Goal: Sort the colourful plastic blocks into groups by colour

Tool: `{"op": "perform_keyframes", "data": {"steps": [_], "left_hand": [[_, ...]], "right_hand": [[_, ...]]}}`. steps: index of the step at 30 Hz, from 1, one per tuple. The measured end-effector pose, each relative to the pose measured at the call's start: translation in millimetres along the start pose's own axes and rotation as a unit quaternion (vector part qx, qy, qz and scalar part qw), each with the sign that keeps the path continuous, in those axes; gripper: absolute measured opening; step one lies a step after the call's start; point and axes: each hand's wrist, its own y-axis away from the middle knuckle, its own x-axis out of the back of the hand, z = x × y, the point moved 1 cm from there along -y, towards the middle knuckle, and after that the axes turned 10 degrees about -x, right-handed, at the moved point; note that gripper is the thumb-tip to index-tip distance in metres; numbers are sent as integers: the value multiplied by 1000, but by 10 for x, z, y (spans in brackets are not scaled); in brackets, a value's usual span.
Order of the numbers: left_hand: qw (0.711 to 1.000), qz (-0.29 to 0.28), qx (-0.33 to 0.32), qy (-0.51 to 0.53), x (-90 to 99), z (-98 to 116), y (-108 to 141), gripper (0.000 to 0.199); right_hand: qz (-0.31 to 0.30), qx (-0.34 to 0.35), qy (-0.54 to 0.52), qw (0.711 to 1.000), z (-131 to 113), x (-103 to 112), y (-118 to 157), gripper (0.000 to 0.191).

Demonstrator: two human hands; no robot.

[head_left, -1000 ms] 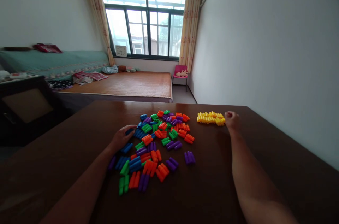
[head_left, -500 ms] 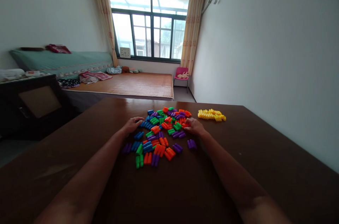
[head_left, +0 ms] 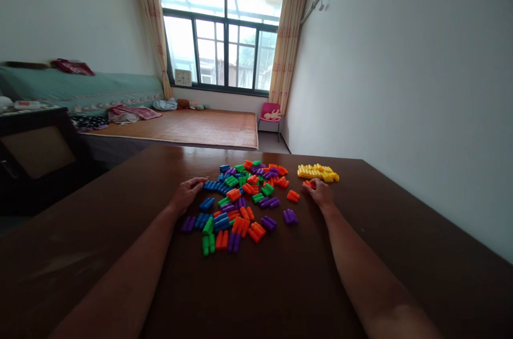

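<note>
Head camera view catches two bare hands at work over a dark brown counter (head_left: 248,285) strewn with plastic blocks. My right hand (head_left: 321,193) has its fingers closed on one orange block (head_left: 308,184), just in front of the yellow blocks (head_left: 315,171), bunched too tightly for me to count. One loose orange block (head_left: 293,196) lies between that hand and the mixed pile (head_left: 250,187) of blue, green, orange and purple. My left hand (head_left: 185,195), fingers partly curled, reaches the left end of a row of blue blocks (head_left: 216,186); I cannot tell whether it grips any. Two purple blocks (head_left: 279,219) sit on the pile's near right side, two green blocks (head_left: 208,235) at its near left.
</note>
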Motion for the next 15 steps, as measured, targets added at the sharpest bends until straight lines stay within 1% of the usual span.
{"op": "perform_keyframes", "data": {"steps": [2,3,4,6,8,12,15], "left_hand": [[1000,1,0,-5,-10,43,4,58],[1000,2,0,-6,-13,55,8,57],[1000,3,1,-8,-15,61,12,57],[1000,-1,0,-12,-17,61,17,56],[1000,-6,-2,-16,-16,51,18,56],[1000,-14,-2,-15,-14,11,9,55],[1000,-18,-5,-5,-13,-36,0,55]], "right_hand": [[49,37,13,998,-135,51,35,39],[56,57,9,997,-218,82,52,38],[40,79,1,996,-303,109,69,37],[-43,118,-14,992,-461,143,113,38],[-115,136,-7,984,-585,150,176,39],[-180,161,16,970,-705,155,297,31],[-253,182,-29,950,-629,223,265,27]]}}
